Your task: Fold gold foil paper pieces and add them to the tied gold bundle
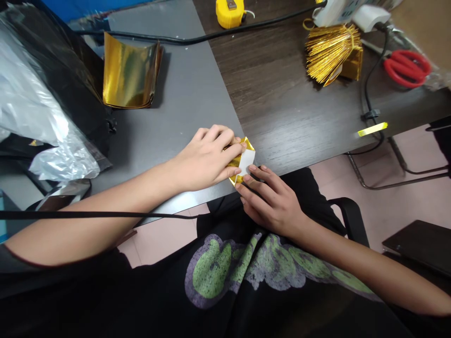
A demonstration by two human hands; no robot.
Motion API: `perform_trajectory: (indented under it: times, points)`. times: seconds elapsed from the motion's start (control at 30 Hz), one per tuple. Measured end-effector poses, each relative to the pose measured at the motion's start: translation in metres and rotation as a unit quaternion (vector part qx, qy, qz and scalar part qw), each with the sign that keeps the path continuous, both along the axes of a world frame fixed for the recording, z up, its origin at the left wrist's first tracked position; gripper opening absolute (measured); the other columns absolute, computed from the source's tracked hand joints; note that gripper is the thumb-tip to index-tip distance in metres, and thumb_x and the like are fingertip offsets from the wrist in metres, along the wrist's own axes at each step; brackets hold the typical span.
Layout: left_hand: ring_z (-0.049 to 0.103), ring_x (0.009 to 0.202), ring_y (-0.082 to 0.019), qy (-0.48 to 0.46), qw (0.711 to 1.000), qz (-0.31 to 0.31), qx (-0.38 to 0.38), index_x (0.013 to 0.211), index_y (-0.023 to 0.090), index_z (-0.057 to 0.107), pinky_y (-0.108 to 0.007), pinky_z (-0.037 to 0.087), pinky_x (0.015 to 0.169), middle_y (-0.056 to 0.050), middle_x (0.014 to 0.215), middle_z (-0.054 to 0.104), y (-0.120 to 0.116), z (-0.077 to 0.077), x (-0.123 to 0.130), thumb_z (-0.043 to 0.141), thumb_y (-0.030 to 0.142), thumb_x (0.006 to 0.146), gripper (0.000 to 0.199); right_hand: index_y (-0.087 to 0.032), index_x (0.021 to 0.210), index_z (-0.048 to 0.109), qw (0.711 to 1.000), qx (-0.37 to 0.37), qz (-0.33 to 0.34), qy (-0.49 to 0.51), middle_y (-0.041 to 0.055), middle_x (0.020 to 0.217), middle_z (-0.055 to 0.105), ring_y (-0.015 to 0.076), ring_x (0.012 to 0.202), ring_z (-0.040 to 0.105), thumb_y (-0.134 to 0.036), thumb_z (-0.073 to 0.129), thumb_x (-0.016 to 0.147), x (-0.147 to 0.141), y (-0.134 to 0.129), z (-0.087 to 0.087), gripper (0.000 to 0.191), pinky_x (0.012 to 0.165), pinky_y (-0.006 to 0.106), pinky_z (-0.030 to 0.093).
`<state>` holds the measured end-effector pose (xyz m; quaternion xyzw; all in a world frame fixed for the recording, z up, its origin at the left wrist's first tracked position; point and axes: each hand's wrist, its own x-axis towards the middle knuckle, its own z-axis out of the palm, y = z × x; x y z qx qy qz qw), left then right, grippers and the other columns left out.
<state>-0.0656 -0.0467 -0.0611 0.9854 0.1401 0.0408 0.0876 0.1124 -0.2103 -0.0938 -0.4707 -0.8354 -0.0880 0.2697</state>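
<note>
A small piece of gold foil paper (247, 159), partly folded with its white back showing, lies at the front edge of the desk. My left hand (211, 157) presses on it from the left, fingers bent over the gold side and fingertips at the white flap. From the lower right, my right hand (273, 199) has its fingertips on the paper's near edge and white face. The left hand covers much of the paper's left part. A curved stack of gold foil sheets (129, 72) sits on the grey mat to the far left.
A bundle of folded gold foil pieces (331, 54) stands at the back right, near red-handled scissors (407, 69) and a white plug (371, 18). A yellow tape measure (229, 13) and black cable (193, 39) lie at the back. Plastic bags (52, 103) fill the left.
</note>
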Motion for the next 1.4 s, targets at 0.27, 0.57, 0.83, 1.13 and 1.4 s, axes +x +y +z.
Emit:
perform_trajectory:
  times: [0.27, 0.57, 0.83, 1.13, 1.4]
  points:
    - [0.051, 0.127, -0.039, -0.014, 0.999, -0.005, 0.040, 0.128, 0.015, 0.060, -0.050, 0.046, 0.094, -0.018, 0.126, 0.061, -0.001, -0.004, 0.000, 0.051, 0.054, 0.101, 0.049, -0.013, 0.124, 0.070, 0.999, -0.014, -0.024, -0.017, 0.0102, 0.106, 0.073, 0.0296, 0.116, 0.066, -0.021, 0.065, 0.093, -0.003, 0.004, 0.005, 0.032, 0.103, 0.049, 0.058]
    - [0.055, 0.110, -0.032, -0.047, 0.996, -0.057, 0.039, 0.125, 0.017, 0.066, -0.042, 0.042, 0.083, -0.014, 0.121, 0.066, 0.014, 0.001, 0.001, 0.046, 0.055, 0.102, 0.049, -0.015, 0.131, 0.067, 0.992, -0.110, 0.031, 0.049, 0.0130, 0.108, 0.069, 0.0314, 0.118, 0.059, -0.025, 0.063, 0.095, 0.011, 0.012, 0.013, 0.038, 0.095, 0.052, 0.055]
    - [0.050, 0.117, -0.031, -0.067, 0.997, -0.042, 0.025, 0.138, 0.020, 0.063, -0.044, 0.043, 0.091, -0.017, 0.131, 0.060, 0.018, 0.008, 0.004, 0.044, 0.055, 0.104, 0.052, -0.019, 0.121, 0.075, 0.986, -0.124, 0.102, 0.038, 0.0118, 0.110, 0.065, 0.0258, 0.107, 0.054, -0.025, 0.061, 0.097, 0.030, 0.039, 0.023, 0.029, 0.097, 0.047, 0.050]
    - [0.061, 0.105, -0.021, -0.086, 0.995, 0.022, -0.052, 0.115, 0.021, 0.073, -0.034, 0.042, 0.086, -0.008, 0.115, 0.071, 0.002, 0.009, 0.000, 0.055, 0.048, 0.102, 0.036, -0.032, 0.138, 0.067, 0.977, -0.182, 0.105, 0.026, 0.0177, 0.158, 0.031, 0.0424, 0.151, 0.027, -0.053, 0.064, 0.095, 0.048, 0.041, 0.023, 0.048, 0.117, 0.065, 0.038]
    - [0.063, 0.125, -0.023, -0.102, 0.989, 0.106, 0.014, 0.129, 0.021, 0.068, -0.037, 0.048, 0.095, -0.007, 0.126, 0.074, -0.029, 0.011, -0.007, 0.051, 0.023, 0.104, 0.030, -0.035, 0.143, 0.063, 0.969, -0.201, 0.140, 0.010, 0.0207, 0.159, 0.038, 0.0429, 0.150, 0.035, -0.051, 0.063, 0.096, 0.054, 0.050, 0.021, 0.050, 0.115, 0.066, 0.039]
